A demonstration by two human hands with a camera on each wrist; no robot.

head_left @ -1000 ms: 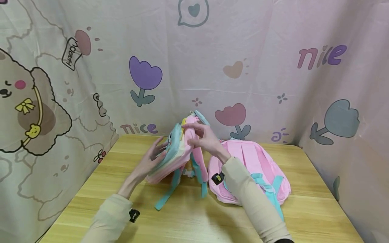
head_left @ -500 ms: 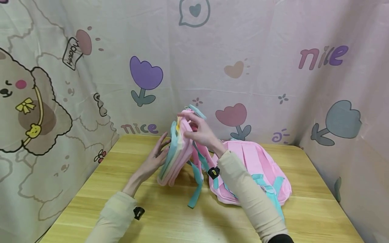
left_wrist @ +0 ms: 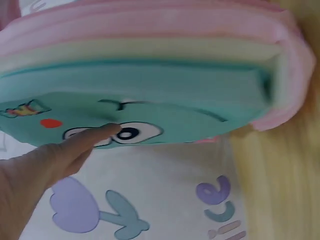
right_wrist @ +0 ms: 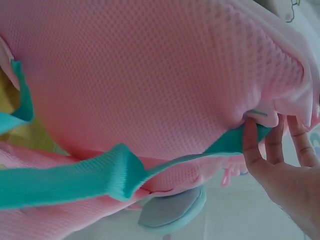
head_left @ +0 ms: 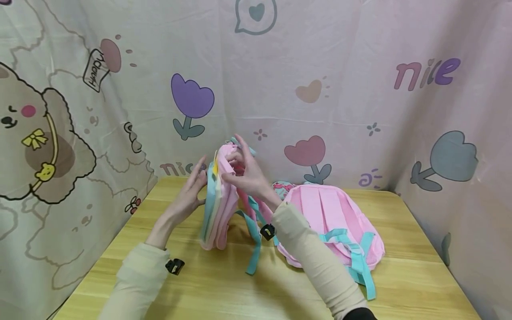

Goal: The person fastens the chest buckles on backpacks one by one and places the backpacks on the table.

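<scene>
A small pink backpack [head_left: 229,195] with a teal front pocket is held up near the middle of the table, its bottom close to the tabletop. The pocket [left_wrist: 175,95] bears a cartoon face with big eyes. My left hand [head_left: 186,198] lies along the front with its fingers fairly straight; in the left wrist view one fingertip meets the printed eyes. Near the top, at the back, my right hand [head_left: 250,175] pinches the backpack, index finger pointing up. In the right wrist view its fingers [right_wrist: 252,142] touch the upper edge by a teal strap [right_wrist: 85,175] that crosses the pink mesh back.
A larger pink backpack [head_left: 320,204] lies to the right with its shoulder straps upward, a teal strap [head_left: 366,271] trailing toward the front. A wooden table [head_left: 224,293] bears both. Behind it hangs a printed curtain [head_left: 256,89].
The small backpack has shifted left and turned from a tilt to nearly upright. Both hands moved left with it, and my right index finger has lifted from it.
</scene>
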